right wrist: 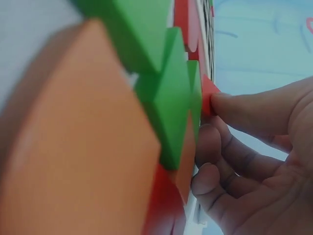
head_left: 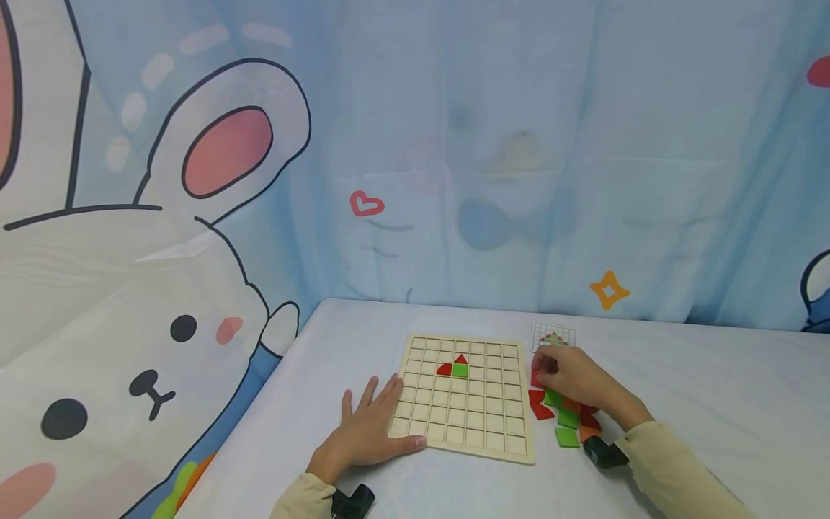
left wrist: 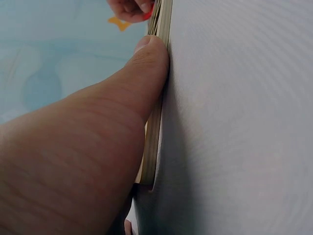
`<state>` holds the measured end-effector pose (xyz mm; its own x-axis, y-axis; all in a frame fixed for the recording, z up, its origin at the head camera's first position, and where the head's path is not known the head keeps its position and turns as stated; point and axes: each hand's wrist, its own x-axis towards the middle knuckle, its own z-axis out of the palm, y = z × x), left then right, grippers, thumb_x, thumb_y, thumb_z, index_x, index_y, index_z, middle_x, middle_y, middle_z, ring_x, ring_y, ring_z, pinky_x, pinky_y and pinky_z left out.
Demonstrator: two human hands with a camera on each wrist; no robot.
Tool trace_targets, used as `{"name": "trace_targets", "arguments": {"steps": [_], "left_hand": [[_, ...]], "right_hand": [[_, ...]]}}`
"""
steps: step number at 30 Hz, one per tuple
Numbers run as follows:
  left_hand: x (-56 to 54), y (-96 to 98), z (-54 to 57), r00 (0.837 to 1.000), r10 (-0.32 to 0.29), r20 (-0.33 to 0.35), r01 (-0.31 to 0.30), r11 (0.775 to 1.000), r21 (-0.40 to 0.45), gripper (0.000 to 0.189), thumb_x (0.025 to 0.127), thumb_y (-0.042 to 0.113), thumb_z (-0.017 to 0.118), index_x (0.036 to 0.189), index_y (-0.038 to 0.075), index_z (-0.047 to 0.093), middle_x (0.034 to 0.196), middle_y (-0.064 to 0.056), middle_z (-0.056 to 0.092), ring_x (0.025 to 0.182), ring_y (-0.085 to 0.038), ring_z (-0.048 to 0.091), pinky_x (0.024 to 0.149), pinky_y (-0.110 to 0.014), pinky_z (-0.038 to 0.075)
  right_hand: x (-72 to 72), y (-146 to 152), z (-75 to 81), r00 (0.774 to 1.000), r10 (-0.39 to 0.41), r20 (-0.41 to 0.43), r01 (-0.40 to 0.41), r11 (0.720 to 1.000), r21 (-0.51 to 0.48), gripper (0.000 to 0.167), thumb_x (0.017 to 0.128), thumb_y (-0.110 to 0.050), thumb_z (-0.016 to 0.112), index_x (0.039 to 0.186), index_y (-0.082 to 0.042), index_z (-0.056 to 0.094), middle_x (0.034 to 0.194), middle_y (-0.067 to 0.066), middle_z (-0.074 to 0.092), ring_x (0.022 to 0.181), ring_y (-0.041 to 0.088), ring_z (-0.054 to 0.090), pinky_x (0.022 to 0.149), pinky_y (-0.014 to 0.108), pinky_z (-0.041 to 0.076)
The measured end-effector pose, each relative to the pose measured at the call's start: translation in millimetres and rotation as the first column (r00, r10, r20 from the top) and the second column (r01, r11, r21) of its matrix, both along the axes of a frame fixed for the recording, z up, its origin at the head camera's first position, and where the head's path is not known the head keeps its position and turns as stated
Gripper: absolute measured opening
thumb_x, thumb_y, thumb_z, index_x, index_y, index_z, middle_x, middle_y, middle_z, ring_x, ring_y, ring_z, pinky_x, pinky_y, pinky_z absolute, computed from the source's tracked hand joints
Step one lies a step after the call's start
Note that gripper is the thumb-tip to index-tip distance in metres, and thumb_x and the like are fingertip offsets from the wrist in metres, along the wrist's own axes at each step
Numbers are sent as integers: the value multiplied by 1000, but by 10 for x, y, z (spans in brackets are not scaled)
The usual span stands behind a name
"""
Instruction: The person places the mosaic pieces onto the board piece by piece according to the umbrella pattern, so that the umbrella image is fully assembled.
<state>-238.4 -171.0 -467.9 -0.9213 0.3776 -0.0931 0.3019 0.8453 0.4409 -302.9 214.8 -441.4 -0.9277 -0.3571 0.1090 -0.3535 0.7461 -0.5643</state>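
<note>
A wooden grid board point(head_left: 454, 435) lies on the table. On it a green square point(head_left: 460, 370) sits below a red triangle point(head_left: 461, 358), with a red slanted tile point(head_left: 444, 370) to the left. My left hand point(head_left: 369, 435) rests against the board's left and near edges, fingers spread and thumb point(left wrist: 149, 58) along the near side. At the right of the board, my right hand point(head_left: 573, 372) is over a pile of loose tiles. In the right wrist view its thumb and finger pinch a red tile point(right wrist: 209, 94), whose full shape is hidden.
Loose green tiles point(head_left: 567, 437), red tiles point(head_left: 540, 405) and orange tiles point(head_left: 588, 433) lie right of the board, partly under the right hand. A small printed pattern card point(head_left: 543, 334) lies behind them. A patterned blue curtain point(head_left: 415, 259) hangs behind the white table point(head_left: 363, 324).
</note>
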Motion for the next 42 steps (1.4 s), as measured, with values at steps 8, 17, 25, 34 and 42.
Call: {"name": "trace_targets", "arguments": {"steps": [8, 17, 25, 34, 42], "left_hand": [[3, 5, 2, 1000, -2, 2, 2, 1000, 5, 113, 92, 76, 65, 172, 9, 21, 178, -5, 18, 164, -38, 3, 120, -74, -5], [0, 5, 15, 1000, 1, 2, -1, 1000, 6, 113, 92, 76, 65, 172, 9, 21, 179, -5, 18, 164, -37, 2, 120, -74, -6], [16, 10, 22, 1000, 9, 0, -9, 1000, -12, 113, 92, 77, 65, 172, 9, 22, 178, -5, 19, 164, -37, 4, 120, -74, -5], [28, 12, 17, 1000, 15, 6, -15, 1000, -25, 113, 92, 77, 65, 172, 10, 23, 178, -5, 20, 164, -38, 5, 121, -74, -5], [7, 15, 27, 1000, 16, -5, -16, 1000, -21, 112, 92, 76, 66, 172, 10, 25, 178, -5, 21, 164, -37, 6, 121, -74, -3]], "right_hand": [[-25, -6, 49, 999, -32, -31, 30, 999, -45, 5, 97, -3, 74, 97, -6, 70, 88, 0, 62, 84, 21, 56, 75, 38, 53], [-94, -233, 116, 999, 0, -35, -5, 990, -143, 5, 97, -2, 73, 94, -5, 70, 85, -1, 64, 80, 20, 56, 72, 36, 50], [-139, -499, 129, 1000, 29, 1, -28, 983, -184, 6, 97, -1, 73, 93, -4, 70, 83, 0, 65, 76, 19, 57, 70, 37, 50], [-222, -687, 66, 996, 91, 25, -84, 974, -211, 10, 98, 2, 69, 92, -6, 71, 81, 0, 65, 74, 18, 58, 68, 36, 50], [-270, -787, 39, 994, 108, 14, -104, 980, -169, 11, 96, 4, 70, 90, -6, 71, 81, -1, 65, 75, 18, 56, 69, 37, 49]]}}
